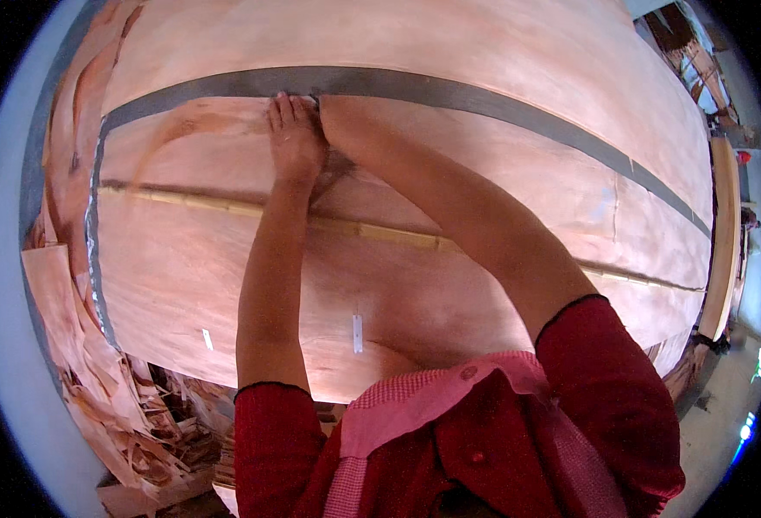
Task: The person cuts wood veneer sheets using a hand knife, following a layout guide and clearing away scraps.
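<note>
Large, thin pinkish-brown wood veneer sheets [484, 155] cover the broad surface before me. A dark grey band [380, 82] curves across between the far sheet and the nearer one. My left hand [296, 142] lies flat on the nearer sheet, fingers stretched out to its edge along the band. Right beside it, my right hand [339, 116] is bent down at the same edge. Its fingers are hidden, and whether it holds anything does not show. A narrow yellowish jointed strip [363, 230], like bamboo, runs crosswise under my forearms.
Torn veneer scraps [147, 423] are heaped at the lower left, beside a pale wall [0, 285]. Two small white slotted pieces [358, 333] show on the near sheet. A long wooden board [723, 237] stands at the right edge. More scraps [687, 52] lie at the far right.
</note>
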`<act>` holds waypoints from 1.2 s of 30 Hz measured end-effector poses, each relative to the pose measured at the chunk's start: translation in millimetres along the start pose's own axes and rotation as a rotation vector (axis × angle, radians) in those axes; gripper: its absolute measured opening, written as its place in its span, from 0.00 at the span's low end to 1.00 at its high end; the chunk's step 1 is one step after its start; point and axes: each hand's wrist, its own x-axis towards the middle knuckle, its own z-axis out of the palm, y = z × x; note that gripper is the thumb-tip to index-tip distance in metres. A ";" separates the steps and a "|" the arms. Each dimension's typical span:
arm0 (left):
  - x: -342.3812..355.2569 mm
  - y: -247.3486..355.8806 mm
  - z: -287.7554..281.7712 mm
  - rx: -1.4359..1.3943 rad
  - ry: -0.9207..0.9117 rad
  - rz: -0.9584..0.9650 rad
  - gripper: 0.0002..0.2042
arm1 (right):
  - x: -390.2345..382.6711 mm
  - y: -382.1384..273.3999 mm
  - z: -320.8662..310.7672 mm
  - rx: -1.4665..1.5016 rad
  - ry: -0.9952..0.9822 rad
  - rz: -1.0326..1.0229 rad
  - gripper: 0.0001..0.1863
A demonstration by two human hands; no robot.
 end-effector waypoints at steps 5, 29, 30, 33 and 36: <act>-2.3 -8.4 1.2 -0.050 0.072 -0.037 0.26 | -64.3 20.1 -28.3 0.041 0.068 -0.200 0.14; -14.0 156.2 -0.2 -0.084 -0.182 0.090 0.28 | -224.3 220.1 -176.8 -0.571 -0.107 -0.126 0.22; -15.3 153.2 -2.0 -0.110 -0.156 0.108 0.28 | -233.6 239.0 -195.7 -0.594 -0.148 -0.114 0.23; -14.3 151.7 -7.1 -0.184 -0.164 0.102 0.29 | -257.5 286.6 -238.6 -0.692 -0.243 -0.071 0.26; -11.8 156.9 -12.4 -0.210 -0.185 0.097 0.29 | -278.2 347.7 -279.3 -0.718 -0.236 -0.090 0.28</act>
